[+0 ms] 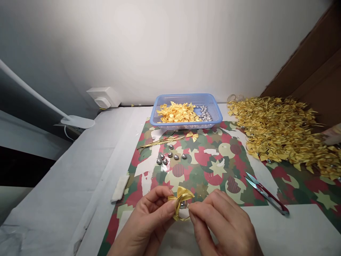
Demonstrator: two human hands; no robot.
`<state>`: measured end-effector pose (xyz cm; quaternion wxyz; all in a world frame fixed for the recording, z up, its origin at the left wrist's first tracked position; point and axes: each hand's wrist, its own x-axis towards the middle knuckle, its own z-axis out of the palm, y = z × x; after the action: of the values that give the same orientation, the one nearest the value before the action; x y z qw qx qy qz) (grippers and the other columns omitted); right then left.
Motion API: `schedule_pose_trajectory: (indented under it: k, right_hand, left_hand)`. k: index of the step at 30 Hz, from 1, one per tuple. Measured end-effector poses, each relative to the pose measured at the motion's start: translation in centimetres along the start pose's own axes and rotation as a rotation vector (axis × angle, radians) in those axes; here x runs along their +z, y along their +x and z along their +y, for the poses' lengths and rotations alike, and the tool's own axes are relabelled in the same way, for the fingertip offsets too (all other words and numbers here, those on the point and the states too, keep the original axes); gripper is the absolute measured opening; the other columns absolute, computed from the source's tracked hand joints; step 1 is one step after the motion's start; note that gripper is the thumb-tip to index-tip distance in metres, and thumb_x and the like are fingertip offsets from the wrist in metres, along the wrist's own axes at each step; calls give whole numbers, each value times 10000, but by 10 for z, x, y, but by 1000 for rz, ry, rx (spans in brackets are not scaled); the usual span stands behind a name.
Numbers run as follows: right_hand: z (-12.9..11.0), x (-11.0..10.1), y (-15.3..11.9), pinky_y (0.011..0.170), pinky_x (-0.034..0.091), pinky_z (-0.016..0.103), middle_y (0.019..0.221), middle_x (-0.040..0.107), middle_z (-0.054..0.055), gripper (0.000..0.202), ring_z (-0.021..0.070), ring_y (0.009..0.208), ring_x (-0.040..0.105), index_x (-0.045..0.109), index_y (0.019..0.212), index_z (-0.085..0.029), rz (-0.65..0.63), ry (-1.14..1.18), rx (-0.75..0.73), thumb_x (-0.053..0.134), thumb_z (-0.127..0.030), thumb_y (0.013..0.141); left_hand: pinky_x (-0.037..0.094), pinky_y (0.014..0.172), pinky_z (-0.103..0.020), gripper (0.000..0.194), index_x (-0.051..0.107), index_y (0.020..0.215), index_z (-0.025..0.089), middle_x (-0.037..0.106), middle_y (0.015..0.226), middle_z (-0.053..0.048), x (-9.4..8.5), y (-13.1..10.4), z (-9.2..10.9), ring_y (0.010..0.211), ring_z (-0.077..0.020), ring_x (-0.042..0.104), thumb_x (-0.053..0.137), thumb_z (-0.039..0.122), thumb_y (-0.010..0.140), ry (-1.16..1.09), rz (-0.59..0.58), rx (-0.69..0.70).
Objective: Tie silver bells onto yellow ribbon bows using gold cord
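At the near middle of the table, my left hand (153, 217) pinches a yellow ribbon bow (183, 192) between thumb and fingers. A silver bell (183, 204) sits against the bow, between my two hands. Gold cord (183, 219) curves in a loop below the bell. My right hand (223, 220) is closed, with thumb and forefinger pinched together at the cord just right of the bell. The fingertips partly hide what they grip there. Several loose silver bells (170, 155) lie beyond my hands, and a single yellow bow (193, 136) lies farther back.
A blue basket (153, 119) at the back holds yellow bows and silver bells. Gold cords (161, 142) lie before it. Red-handled thread snips (266, 193) rest at right, near a large pile of finished-looking bows (279, 131). A white lamp base (80, 122) stands left.
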<state>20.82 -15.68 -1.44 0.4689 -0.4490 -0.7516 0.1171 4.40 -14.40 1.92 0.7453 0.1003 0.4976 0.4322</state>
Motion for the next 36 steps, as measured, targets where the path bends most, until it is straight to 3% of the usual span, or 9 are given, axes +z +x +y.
schedule_pose_trajectory:
  k: [7,20,36]
  right_hand:
    - [0,0,-1,524,350,264,648,491,3,167,133,582,446,655,845,-164,-3,-7,30,567,-22,862]
    - [6,1,-4,574,329,266,681,436,4,192,151,635,406,634,880,-181,-66,87,108,525,-24,898]
    - [8,0,-6,574,317,278,688,460,14,220,151,637,413,614,865,-179,-86,28,53,497,7,877]
  left_hand:
    - [559,612,-180,148,713,733,193,764,712,-12,-5,2,-1,634,-112,659,848,131,731,9,-74,-30]
    - [526,659,-170,150,726,708,182,713,691,10,-6,4,3,675,-103,592,872,153,694,70,-92,-59]
    - [474,647,-181,164,707,706,189,654,676,18,-6,2,-1,672,-107,538,870,192,694,145,-74,-43]
